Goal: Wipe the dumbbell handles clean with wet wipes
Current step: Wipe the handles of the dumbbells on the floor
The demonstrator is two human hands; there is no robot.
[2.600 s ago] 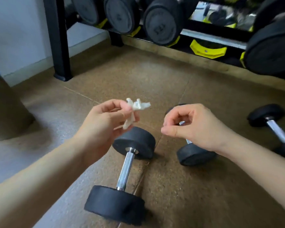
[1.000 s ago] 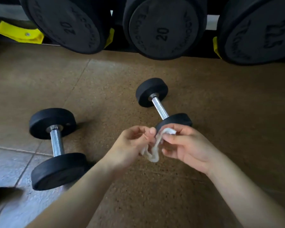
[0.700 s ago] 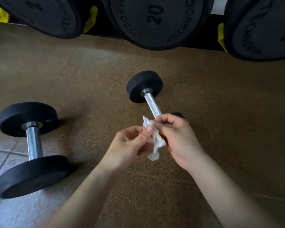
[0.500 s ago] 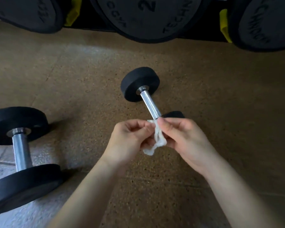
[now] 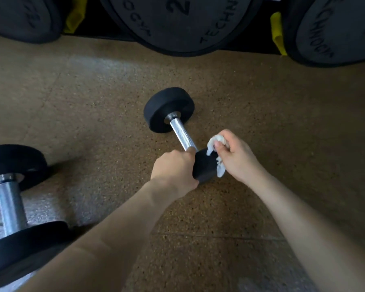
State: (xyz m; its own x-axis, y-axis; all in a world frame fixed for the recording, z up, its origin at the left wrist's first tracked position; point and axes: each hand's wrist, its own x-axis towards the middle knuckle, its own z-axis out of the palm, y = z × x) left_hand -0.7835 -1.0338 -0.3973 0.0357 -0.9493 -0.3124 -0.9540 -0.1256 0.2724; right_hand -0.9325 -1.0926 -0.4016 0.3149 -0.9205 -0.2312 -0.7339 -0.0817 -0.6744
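Head view: steadying step, left hand (image 5: pixel 174 167) gripping the near end of the dumbbell (image 5: pixel 180 130) on the floor (image 5: pixel 89 98), right hand (image 5: pixel 237 158) pinching the crumpled wet wipe (image 5: pixel 214 145) just beside that end; next, probably wrapping it round the bare handle (image 5: pixel 184 138).

A speckled brown cork-like floor (image 5: pixel 76 98) runs back to three large black weight heads (image 5: pixel 177 22) along the top edge, with yellow cradles (image 5: pixel 278 32) between them.

The dumbbell (image 5: pixel 173 123) has matt black rubbery heads and a shiny, knurled metal handle (image 5: pixel 182 134); the wipe (image 5: pixel 214 144) looks crumpled white cloth; the floor (image 5: pixel 93 91) is speckled and grainy.
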